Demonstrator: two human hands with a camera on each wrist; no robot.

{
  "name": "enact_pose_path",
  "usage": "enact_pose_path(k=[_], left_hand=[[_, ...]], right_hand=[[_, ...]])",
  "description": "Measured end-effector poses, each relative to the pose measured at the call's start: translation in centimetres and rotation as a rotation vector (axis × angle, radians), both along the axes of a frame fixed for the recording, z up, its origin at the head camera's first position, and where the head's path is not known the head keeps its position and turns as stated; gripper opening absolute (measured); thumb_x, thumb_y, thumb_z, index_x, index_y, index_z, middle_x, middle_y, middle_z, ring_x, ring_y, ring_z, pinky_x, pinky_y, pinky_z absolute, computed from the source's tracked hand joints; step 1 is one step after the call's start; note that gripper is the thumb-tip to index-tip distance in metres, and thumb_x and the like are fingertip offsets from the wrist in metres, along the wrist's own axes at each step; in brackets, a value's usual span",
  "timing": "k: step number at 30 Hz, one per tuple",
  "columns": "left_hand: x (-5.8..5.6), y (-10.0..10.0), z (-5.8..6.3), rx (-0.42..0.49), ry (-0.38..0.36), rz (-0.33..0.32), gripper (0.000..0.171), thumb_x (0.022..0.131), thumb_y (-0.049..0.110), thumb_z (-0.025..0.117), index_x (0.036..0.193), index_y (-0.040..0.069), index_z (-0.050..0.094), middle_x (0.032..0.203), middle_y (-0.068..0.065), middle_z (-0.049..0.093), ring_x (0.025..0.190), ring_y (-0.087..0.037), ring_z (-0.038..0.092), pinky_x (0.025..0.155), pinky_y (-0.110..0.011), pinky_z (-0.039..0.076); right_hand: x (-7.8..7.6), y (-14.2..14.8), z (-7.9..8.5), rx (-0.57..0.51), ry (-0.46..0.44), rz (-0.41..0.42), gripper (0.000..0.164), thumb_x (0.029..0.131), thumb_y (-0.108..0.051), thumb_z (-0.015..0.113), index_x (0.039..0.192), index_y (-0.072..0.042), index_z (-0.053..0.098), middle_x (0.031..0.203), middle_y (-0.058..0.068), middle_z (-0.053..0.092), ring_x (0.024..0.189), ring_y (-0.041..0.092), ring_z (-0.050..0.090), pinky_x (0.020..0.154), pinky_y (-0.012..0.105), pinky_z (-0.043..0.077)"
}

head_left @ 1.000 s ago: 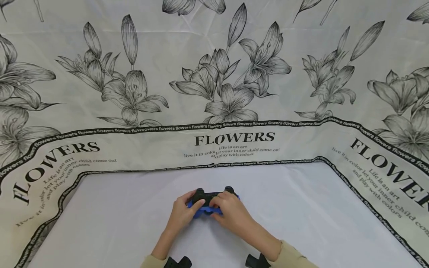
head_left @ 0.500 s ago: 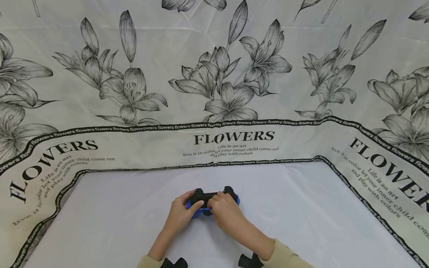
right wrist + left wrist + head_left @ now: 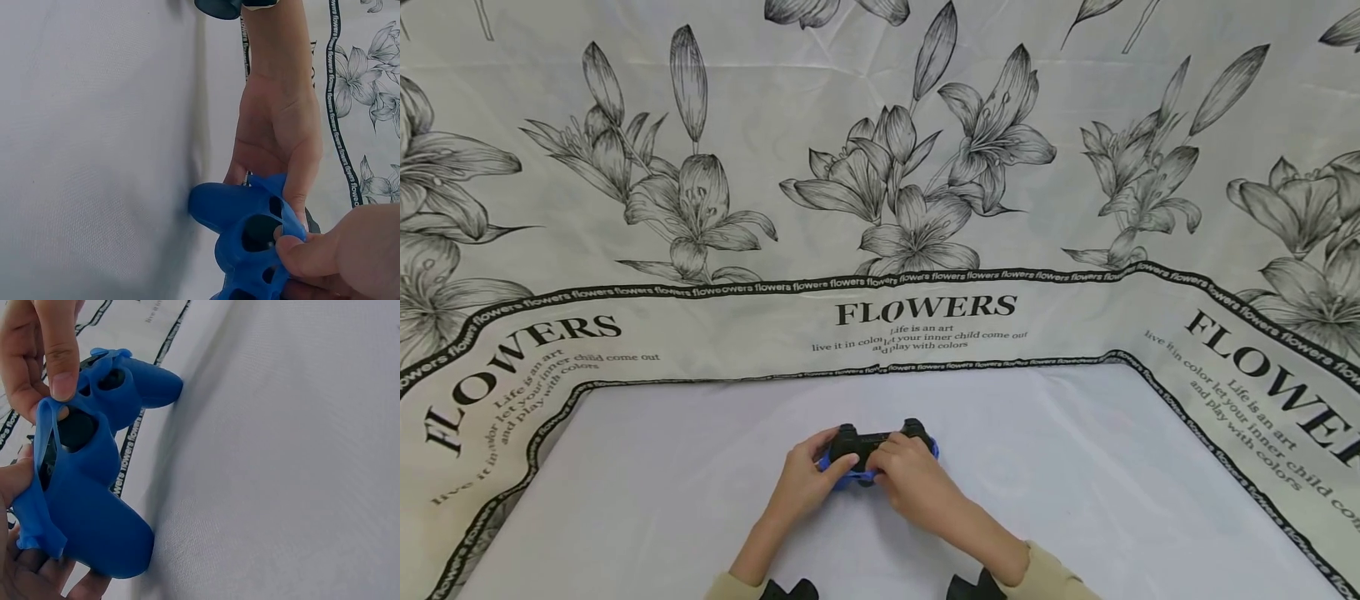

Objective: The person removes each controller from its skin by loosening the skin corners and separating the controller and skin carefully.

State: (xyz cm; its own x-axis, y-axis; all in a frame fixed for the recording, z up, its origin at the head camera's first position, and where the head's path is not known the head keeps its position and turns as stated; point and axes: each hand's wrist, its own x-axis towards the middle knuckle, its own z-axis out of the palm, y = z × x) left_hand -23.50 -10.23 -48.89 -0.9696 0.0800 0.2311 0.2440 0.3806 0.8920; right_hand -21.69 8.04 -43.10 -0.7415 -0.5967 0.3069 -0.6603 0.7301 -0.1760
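Note:
A black game controller (image 3: 846, 450) is held above the white surface near the middle of the head view. A blue soft cover (image 3: 100, 525) wraps its button side, with the thumbsticks showing through holes. My left hand (image 3: 805, 479) grips the controller's left end, thumb on the near face and fingers around the cover. My right hand (image 3: 917, 483) pinches the cover's edge between thumb and finger beside a thumbstick, seen in the left wrist view. There a strip of the cover stands lifted off the black body. The right wrist view shows the pinching right thumb (image 3: 306, 256) close up.
A white tabletop (image 3: 625, 483) lies under the hands. Behind and at both sides hangs a pale cloth (image 3: 737, 333) printed with flowers and lettering. Black wrist-worn devices (image 3: 973, 586) show at the bottom edge, next to beige sleeves (image 3: 1052, 575).
My right thumb, earlier spread below the controller, has come in against the cover. Less of the blue lower edge shows in the head view. The left hand keeps its grip.

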Motion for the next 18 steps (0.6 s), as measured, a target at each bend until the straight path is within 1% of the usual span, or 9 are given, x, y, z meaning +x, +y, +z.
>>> enact_pose_path(k=[3,8,13,18], left_hand=[[0.02,0.04,0.05,-0.004,-0.001,0.008,0.052,0.086,0.025,0.072,0.124,-0.007,0.058,0.121,-0.025,0.064,0.114,-0.038,0.061,0.096,-0.05,0.049],[0.1,0.11,0.2,-0.014,-0.004,0.016,0.051,0.086,0.025,0.072,0.124,-0.007,0.058,0.121,-0.025,0.064,0.114,-0.039,0.061,0.096,-0.049,0.049],[0.11,0.18,0.31,-0.028,-0.014,0.014,0.053,0.087,0.026,0.071,0.125,-0.008,0.057,0.121,-0.025,0.063,0.115,-0.039,0.06,0.097,-0.05,0.048],[0.04,0.22,0.47,-0.029,-0.033,0.005,0.053,0.087,0.026,0.071,0.126,-0.008,0.056,0.123,-0.026,0.062,0.117,-0.04,0.058,0.098,-0.052,0.046]], right_hand=[[-0.09,0.25,-0.05,-0.015,-0.009,0.031,0.01,0.08,-0.007,0.074,0.086,-0.015,0.071,0.088,-0.006,0.071,0.09,0.011,0.057,0.075,0.028,0.045],[-0.09,0.32,0.07,0.006,0.022,0.072,0.012,0.077,-0.006,0.077,0.084,-0.015,0.072,0.086,-0.005,0.071,0.086,0.011,0.055,0.072,0.025,0.044],[0.09,0.21,0.13,0.036,0.071,0.074,0.012,0.073,-0.007,0.08,0.081,-0.015,0.074,0.082,-0.006,0.072,0.079,0.009,0.052,0.07,0.024,0.044],[0.46,0.07,-0.15,0.092,0.137,0.058,0.012,0.072,-0.009,0.082,0.079,-0.016,0.075,0.08,-0.006,0.073,0.078,0.009,0.052,0.074,0.027,0.048]])
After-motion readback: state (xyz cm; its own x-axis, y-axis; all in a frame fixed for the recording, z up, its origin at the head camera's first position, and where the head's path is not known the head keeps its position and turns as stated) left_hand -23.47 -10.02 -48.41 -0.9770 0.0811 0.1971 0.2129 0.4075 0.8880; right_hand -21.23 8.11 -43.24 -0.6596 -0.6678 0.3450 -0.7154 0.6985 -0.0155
